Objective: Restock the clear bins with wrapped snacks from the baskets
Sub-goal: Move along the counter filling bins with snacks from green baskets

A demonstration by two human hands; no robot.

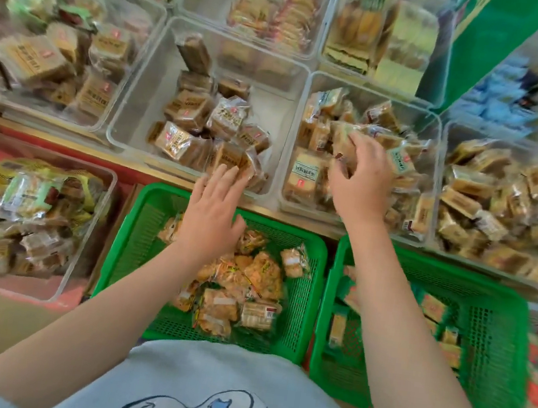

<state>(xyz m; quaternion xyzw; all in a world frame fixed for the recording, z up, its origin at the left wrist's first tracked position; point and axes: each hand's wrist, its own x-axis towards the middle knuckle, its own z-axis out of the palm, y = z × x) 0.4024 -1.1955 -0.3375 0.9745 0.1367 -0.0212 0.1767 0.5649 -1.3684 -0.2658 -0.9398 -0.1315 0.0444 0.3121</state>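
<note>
My right hand [361,178] reaches into a clear bin [432,178] full of tan wrapped snacks, its fingers curled round a wrapped snack [347,138] on top of the pile. My left hand [215,210] is flat with straight fingers, and its fingertips are at the front wall of the half-filled middle clear bin [146,83], near a brown wrapped snack [229,158]. Below my hands stand two green baskets. The left basket [138,237] holds orange wrapped snacks [250,280]. The right basket [490,338] holds a few small packets.
More clear bins of wrapped snacks surround these: one at the left [58,46], one at the far right [502,209], several behind, and a lower one [102,201] at the front left. A green panel [483,43] stands at the back right. The image edges are blurred.
</note>
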